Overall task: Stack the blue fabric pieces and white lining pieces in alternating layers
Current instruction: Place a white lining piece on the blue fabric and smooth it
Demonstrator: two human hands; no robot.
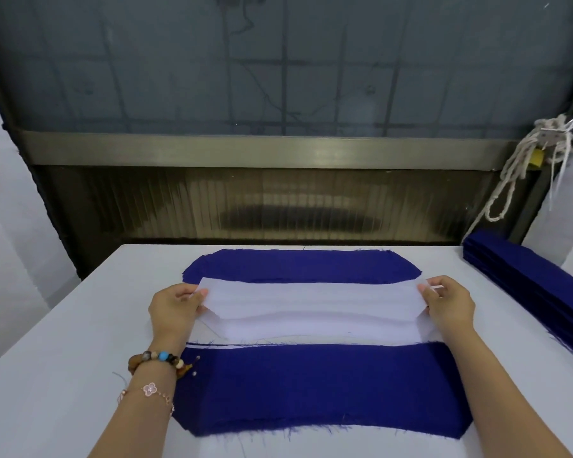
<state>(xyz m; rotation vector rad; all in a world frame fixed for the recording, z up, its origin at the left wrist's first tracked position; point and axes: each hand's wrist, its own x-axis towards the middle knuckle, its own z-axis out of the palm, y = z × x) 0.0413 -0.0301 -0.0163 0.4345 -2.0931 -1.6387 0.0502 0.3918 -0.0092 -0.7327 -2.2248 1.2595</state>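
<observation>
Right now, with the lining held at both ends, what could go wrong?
1. The white rectangular lining strip ripples between the left hand and right hand, so it may land wrinkled.
2. It lies over the gap between the far rounded blue fabric piece and the near blue fabric stack, so it could settle misaligned, straddling both.
3. Each grip pinches only an end, so a slip would likely skew it.

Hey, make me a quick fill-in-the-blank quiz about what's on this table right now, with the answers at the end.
1. The left hand and the right hand each pinch one end of a ____ lining piece.
2. The beaded bracelet is worn on the ____ wrist.
3. The spare pile of blue pieces lies along the ____ side of the table.

Missing words: white; left; right.
</observation>
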